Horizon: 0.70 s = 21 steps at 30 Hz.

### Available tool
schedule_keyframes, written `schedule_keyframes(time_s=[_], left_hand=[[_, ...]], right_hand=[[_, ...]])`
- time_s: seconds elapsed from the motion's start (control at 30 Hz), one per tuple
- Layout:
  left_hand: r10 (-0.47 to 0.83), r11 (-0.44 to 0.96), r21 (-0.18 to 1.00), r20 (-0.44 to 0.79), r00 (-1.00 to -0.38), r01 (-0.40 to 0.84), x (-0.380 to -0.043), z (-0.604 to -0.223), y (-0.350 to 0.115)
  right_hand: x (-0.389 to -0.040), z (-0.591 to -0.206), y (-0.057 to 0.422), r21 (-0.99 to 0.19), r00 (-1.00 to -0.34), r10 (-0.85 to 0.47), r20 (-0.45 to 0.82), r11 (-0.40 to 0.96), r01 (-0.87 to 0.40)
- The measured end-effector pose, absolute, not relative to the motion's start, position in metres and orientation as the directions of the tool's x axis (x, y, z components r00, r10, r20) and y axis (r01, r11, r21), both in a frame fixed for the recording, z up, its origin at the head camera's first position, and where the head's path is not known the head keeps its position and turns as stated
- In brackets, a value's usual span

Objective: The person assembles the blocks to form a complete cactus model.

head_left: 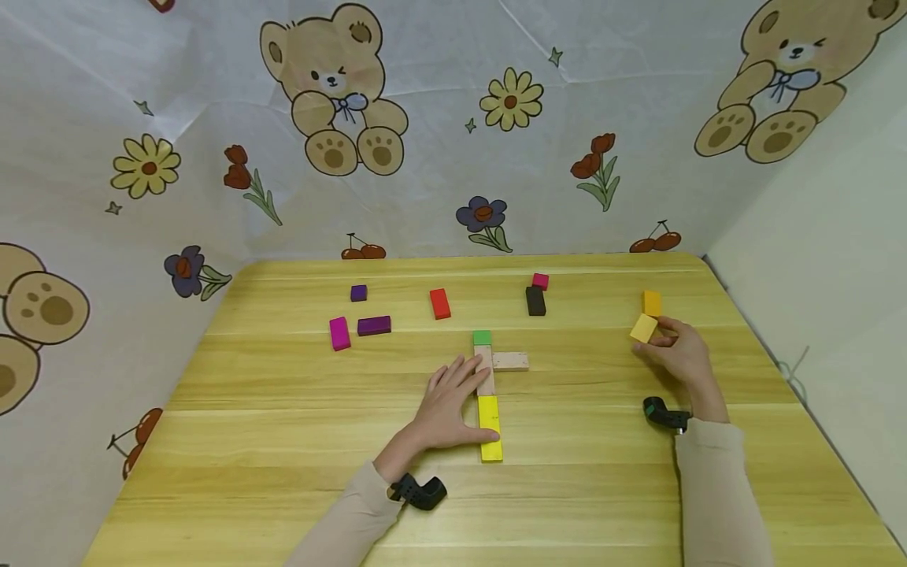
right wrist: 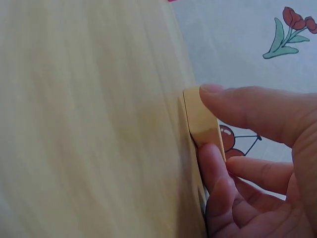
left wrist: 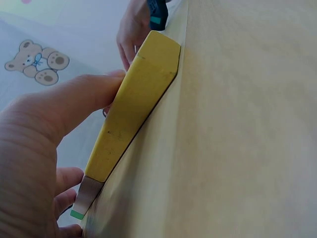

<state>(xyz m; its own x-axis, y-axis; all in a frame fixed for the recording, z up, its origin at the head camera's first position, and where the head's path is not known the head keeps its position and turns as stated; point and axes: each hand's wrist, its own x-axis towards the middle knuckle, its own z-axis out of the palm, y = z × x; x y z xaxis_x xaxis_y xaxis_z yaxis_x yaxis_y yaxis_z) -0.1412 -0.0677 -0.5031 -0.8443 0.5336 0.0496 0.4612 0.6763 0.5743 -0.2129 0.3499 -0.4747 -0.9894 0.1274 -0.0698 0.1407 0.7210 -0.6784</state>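
Note:
In the head view, a row of wooden blocks lies end to end on the table: a green block [head_left: 482,337], a beige block [head_left: 486,386] and a long yellow block [head_left: 490,413]. A second beige block [head_left: 511,361] juts out rightward from the first. My left hand [head_left: 441,408] rests over the row with fingers spread, its thumb touching the yellow block and its fingertips at the upright beige one. Over at the right, my right hand [head_left: 683,354] pinches a pale orange block [right wrist: 202,116] between thumb and fingers. Just behind it lies another orange block [head_left: 651,302].
Toward the back of the table [head_left: 283,488] lie a small purple block [head_left: 358,293], a longer purple block [head_left: 374,325], a magenta block [head_left: 340,334], a red block [head_left: 440,303], a black block [head_left: 535,302] and a small pink block [head_left: 541,281]. A patterned cloth [head_left: 439,134] hangs behind.

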Motion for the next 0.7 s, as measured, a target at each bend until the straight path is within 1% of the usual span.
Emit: schedule_keyframes(time_s=[0.23,0.7], left_hand=[[0.537,0.67,0.573,0.066,-0.841,0.473,-0.1406,-0.5024,-0.068],[0.536,0.673,0.575,0.052,-0.842,0.464,-0.1403,-0.5014,-0.0681]], right_hand=[[-0.2148,-0.4751,0.3547,-0.684,-0.989,0.096,-0.115,0.714,0.149],[-0.2149,-0.4733,0.3538,-0.679,-0.991,0.09,-0.096,0.722,0.132]])
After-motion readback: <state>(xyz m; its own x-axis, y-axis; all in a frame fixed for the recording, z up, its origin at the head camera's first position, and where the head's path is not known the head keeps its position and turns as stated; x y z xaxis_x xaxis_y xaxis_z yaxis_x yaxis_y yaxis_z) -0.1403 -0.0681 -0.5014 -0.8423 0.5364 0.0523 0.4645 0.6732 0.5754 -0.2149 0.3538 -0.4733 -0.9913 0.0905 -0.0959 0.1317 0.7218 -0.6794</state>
